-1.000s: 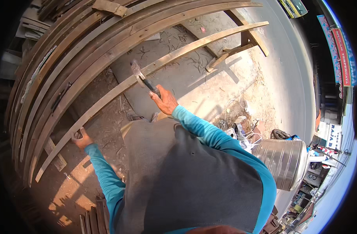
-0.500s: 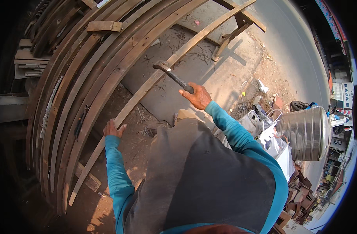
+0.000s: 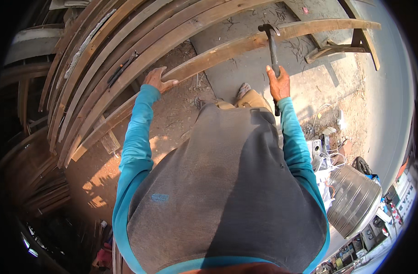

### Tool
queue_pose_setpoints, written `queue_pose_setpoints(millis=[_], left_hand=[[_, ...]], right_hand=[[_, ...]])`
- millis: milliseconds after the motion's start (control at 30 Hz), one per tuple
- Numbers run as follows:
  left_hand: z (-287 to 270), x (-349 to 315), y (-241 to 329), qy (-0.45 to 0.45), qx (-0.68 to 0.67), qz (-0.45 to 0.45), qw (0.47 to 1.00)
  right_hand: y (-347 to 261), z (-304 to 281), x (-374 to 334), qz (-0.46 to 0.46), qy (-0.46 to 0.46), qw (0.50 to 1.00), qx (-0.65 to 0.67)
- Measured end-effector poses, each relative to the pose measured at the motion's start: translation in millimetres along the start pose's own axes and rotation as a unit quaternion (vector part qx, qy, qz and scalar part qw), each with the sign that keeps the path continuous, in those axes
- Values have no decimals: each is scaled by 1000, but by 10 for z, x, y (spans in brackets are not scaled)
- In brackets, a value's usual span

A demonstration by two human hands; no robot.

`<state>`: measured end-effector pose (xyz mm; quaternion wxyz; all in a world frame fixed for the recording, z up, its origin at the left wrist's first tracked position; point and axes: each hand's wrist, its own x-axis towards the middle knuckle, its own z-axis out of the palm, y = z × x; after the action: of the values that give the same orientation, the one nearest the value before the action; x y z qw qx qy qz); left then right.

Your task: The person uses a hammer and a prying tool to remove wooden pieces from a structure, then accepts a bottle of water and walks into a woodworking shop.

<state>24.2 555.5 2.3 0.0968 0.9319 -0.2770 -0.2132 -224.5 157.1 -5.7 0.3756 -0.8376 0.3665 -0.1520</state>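
Observation:
My right hand (image 3: pixel 279 84) is closed round the dark handle of a claw hammer (image 3: pixel 273 50). The hammer's head lies over a long, narrow wooden plank (image 3: pixel 227 49), against its surface as far as I can see. Farther left along the same plank, my left hand (image 3: pixel 157 81) grips it, thumb pointing right. Part of the plank is covered by that hand and sleeve. From the lower left the plank runs up to the far right, looking curved.
Several long boards (image 3: pixel 140 48) lie side by side at the left, with dark-handled pliers (image 3: pixel 121 72) on them. A wooden trestle (image 3: pixel 339 48) stands under the plank's far end. A metal drum (image 3: pixel 355 196) and white scrap (image 3: pixel 325 180) are at the right.
My view has turned, so the plank lies more crosswise and farther up. The hammer's handle, slanted before, now points nearly straight toward me. Both hands keep their holds.

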Motion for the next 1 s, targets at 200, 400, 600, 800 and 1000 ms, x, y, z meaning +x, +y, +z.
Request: queue_pose_setpoints(millis=[200, 400, 600, 800, 1000], left_hand=[[722, 145, 1385, 232, 47, 10, 972], [834, 392, 1464, 156, 86, -93, 980], [517, 458, 1528, -41, 12, -104, 994], [431, 576, 1375, -205, -44, -103, 972], [252, 685, 1267, -241, -87, -78, 964]], right_hand=[[-329, -476, -46, 71, -54, 979, 181], [-633, -1001, 347, -1, -104, 979, 174], [-436, -1030, 578, -33, -51, 975, 215], [99, -635, 479, 50, -233, 970, 55], [-197, -484, 276, 27, -192, 980, 53]])
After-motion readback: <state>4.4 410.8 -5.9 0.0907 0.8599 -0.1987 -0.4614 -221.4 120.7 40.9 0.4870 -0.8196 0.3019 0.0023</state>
